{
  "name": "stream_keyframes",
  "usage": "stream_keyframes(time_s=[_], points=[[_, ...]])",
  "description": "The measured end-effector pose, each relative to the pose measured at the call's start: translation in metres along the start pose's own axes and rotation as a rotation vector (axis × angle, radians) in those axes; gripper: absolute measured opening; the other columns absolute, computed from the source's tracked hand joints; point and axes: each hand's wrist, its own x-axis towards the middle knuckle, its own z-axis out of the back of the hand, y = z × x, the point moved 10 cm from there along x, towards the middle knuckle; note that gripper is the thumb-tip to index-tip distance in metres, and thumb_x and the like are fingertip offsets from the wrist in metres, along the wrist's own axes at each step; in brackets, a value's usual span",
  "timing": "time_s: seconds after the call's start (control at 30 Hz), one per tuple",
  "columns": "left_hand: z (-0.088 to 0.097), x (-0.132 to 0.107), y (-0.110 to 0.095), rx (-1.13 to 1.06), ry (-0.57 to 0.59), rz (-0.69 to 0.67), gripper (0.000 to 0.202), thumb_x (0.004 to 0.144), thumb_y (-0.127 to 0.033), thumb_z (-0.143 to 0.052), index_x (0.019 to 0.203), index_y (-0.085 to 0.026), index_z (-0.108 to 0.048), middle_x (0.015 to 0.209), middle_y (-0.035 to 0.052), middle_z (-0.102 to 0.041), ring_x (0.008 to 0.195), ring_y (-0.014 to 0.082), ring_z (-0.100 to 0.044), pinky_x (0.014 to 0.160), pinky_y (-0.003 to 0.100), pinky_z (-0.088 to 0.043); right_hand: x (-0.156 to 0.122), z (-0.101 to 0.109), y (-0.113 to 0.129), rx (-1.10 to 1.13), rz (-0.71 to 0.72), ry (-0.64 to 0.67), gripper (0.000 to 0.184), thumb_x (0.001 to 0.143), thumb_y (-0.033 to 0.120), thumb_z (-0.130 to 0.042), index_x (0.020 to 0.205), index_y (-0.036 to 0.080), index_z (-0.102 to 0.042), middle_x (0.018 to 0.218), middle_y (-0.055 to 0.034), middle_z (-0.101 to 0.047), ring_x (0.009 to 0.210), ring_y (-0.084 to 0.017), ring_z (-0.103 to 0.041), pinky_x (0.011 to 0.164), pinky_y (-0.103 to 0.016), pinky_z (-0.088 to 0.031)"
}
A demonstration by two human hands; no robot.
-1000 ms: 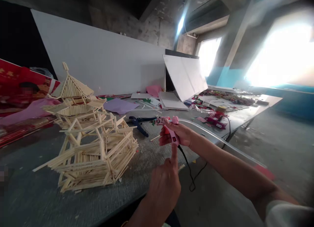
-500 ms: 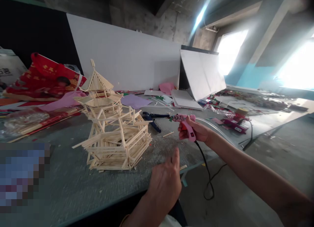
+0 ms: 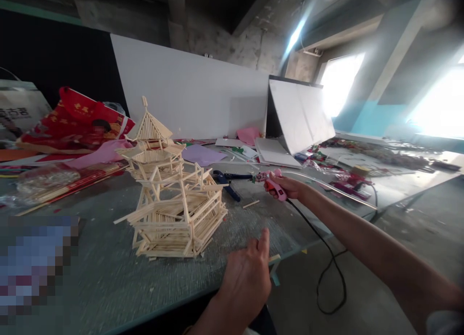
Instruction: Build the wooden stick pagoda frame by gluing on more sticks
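Observation:
My right hand is stretched out over the grey table, gripping a pink glue gun whose black cord hangs off the table edge. My left hand hovers near the front edge, fingers loosely curled, index finger raised, holding nothing. A tiered pagoda model made of pale wooden sticks stands left of both hands. A loose stick lies between the model and the glue gun.
Blue-handled pliers lie behind the model. Red printed packaging, purple paper and white boards sit at the back. Craft clutter and a red device are at the right. A clear tube curves along the table.
My right hand has carried the glue gun farther out over the table, away from me. My left hand has dropped away from the gun. The view has shifted left.

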Motion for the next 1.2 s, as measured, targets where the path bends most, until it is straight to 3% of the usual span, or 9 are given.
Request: stream_keyframes(time_s=[0.13, 0.27, 0.4, 0.6, 0.7, 0.83, 0.9, 1.07, 1.2], points=[[0.006, -0.001, 0.002, -0.092, -0.1, -0.026, 0.057, 0.078, -0.002, -0.039, 0.135, -0.008, -0.037, 0.098, 0.0145, -0.066, 0.075, 0.0206, -0.067, 0.067, 0.032, -0.054, 0.004, 0.002, -0.004, 0.007, -0.006, 0.002, 0.042, 0.091, 0.052, -0.05, 0.079, 0.012, -0.059, 0.071, -0.0058, -0.06, 0.05, -0.009, -0.053, 0.042, -0.016, -0.047], [0.018, 0.0, 0.005, -0.203, -0.327, -0.074, 0.046, 0.083, -0.003, -0.037, 0.128, -0.008, -0.042, 0.097, 0.0141, -0.066, 0.081, 0.0181, -0.067, 0.074, 0.029, -0.054, -0.005, -0.004, -0.005, 0.037, 0.029, 0.008, 0.039, 0.09, 0.05, -0.054, 0.083, 0.012, -0.06, 0.077, -0.0047, -0.06, 0.056, -0.009, -0.055, 0.048, -0.018, -0.05], [0.026, 0.001, 0.001, -0.126, -0.577, -0.129, 0.034, 0.091, -0.014, -0.037, 0.124, -0.011, -0.045, 0.104, 0.0161, -0.065, 0.096, 0.0203, -0.064, 0.079, 0.03, -0.053, -0.009, -0.011, -0.005, 0.034, 0.028, 0.01, 0.031, 0.092, 0.041, -0.055, 0.086, 0.011, -0.058, 0.08, -0.003, -0.059, 0.059, -0.009, -0.055, 0.051, -0.019, -0.05], [0.033, -0.005, -0.012, -0.031, -0.755, -0.182, 0.033, 0.09, -0.009, -0.04, 0.123, -0.01, -0.041, 0.103, 0.0159, -0.065, 0.097, 0.0197, -0.064, 0.078, 0.029, -0.054, 0.001, -0.007, -0.012, -0.074, -0.011, -0.04, 0.019, 0.094, 0.027, -0.054, 0.087, 0.01, -0.057, 0.073, 0.0008, -0.056, 0.052, -0.007, -0.051, 0.044, -0.016, -0.044], [0.033, -0.005, -0.012, -0.026, -0.752, -0.192, 0.033, 0.09, -0.009, -0.04, 0.123, -0.009, -0.041, 0.104, 0.0163, -0.064, 0.098, 0.0199, -0.064, 0.078, 0.029, -0.054, -0.004, -0.01, -0.007, -0.114, 0.081, -0.065, 0.016, 0.088, 0.024, -0.063, 0.083, 0.01, -0.057, 0.071, 0.0015, -0.057, 0.05, -0.006, -0.05, 0.04, -0.014, -0.04], [0.036, -0.004, -0.013, -0.018, -0.763, -0.208, 0.035, 0.088, -0.007, -0.042, 0.123, -0.009, -0.041, 0.107, 0.0176, -0.063, 0.101, 0.0218, -0.063, 0.08, 0.031, -0.054, -0.019, -0.015, 0.008, -0.147, 0.212, -0.1, 0.031, 0.068, 0.031, -0.08, 0.081, 0.012, -0.06, 0.058, 0.004, -0.055, 0.047, -0.006, -0.048, 0.04, -0.014, -0.038], [0.034, 0.002, -0.013, -0.061, -0.692, -0.203, 0.034, 0.089, -0.008, -0.04, 0.123, -0.009, -0.042, 0.106, 0.0171, -0.063, 0.099, 0.0211, -0.063, 0.078, 0.03, -0.054, -0.023, -0.016, 0.013, -0.159, 0.225, -0.104, 0.035, 0.063, 0.034, -0.082, 0.082, 0.012, -0.061, 0.055, 0.0047, -0.054, 0.046, -0.007, -0.048, 0.04, -0.014, -0.038], [0.019, 0.015, -0.009, -0.157, -0.482, -0.143, 0.034, 0.091, -0.01, -0.034, 0.123, -0.011, -0.046, 0.105, 0.0147, -0.064, 0.095, 0.0201, -0.064, 0.076, 0.03, -0.054, -0.009, -0.009, 0.011, -0.183, 0.112, -0.08, 0.02, 0.083, 0.029, -0.068, 0.088, 0.011, -0.06, 0.064, 0.0036, -0.054, 0.047, -0.006, -0.048, 0.041, -0.015, -0.04], [0.017, 0.014, -0.006, -0.164, -0.508, -0.161, 0.032, 0.092, -0.011, -0.034, 0.12, -0.011, -0.05, 0.102, 0.0139, -0.065, 0.092, 0.0174, -0.065, 0.076, 0.026, -0.053, 0.014, 0.0, -0.001, -0.187, -0.014, -0.075, 0.02, 0.094, 0.03, -0.053, 0.096, 0.011, -0.058, 0.081, -0.0012, -0.057, 0.059, -0.009, -0.054, 0.051, -0.02, -0.048]])
